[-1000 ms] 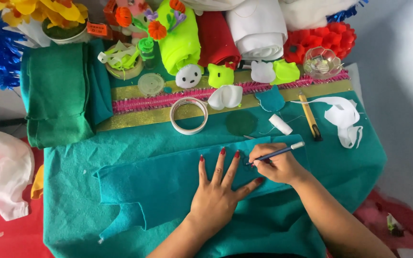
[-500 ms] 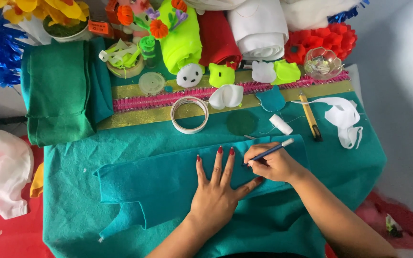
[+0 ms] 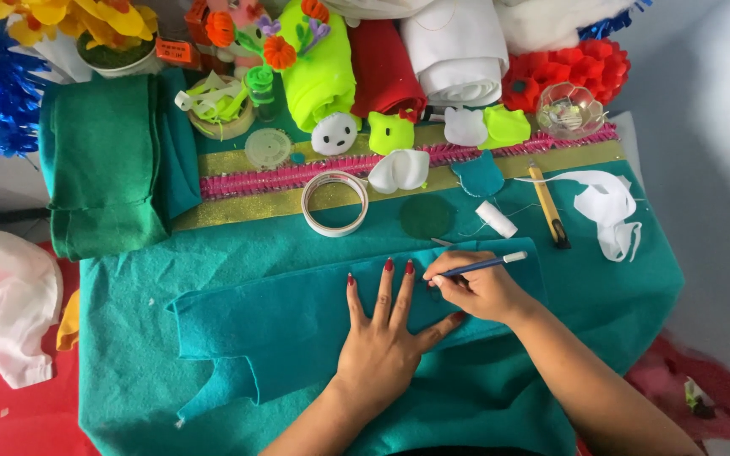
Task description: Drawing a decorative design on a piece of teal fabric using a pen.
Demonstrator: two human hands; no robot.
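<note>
Lying flat across the near middle of the table, the teal felt piece (image 3: 297, 325) had not shifted over the last second, so the marking went on at one spot. On it the left hand (image 3: 384, 338) stayed pressed down, fingers spread; the right hand (image 3: 476, 290), just right, kept pinching a blue pen (image 3: 482, 265), tip on the felt.

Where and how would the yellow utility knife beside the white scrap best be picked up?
Probably by the yellow handle's middle, from above: the yellow utility knife lies flat on the teal felt, dark tip toward the person, with a white scrap close on its right, so pinch across its narrow sides.
</note>
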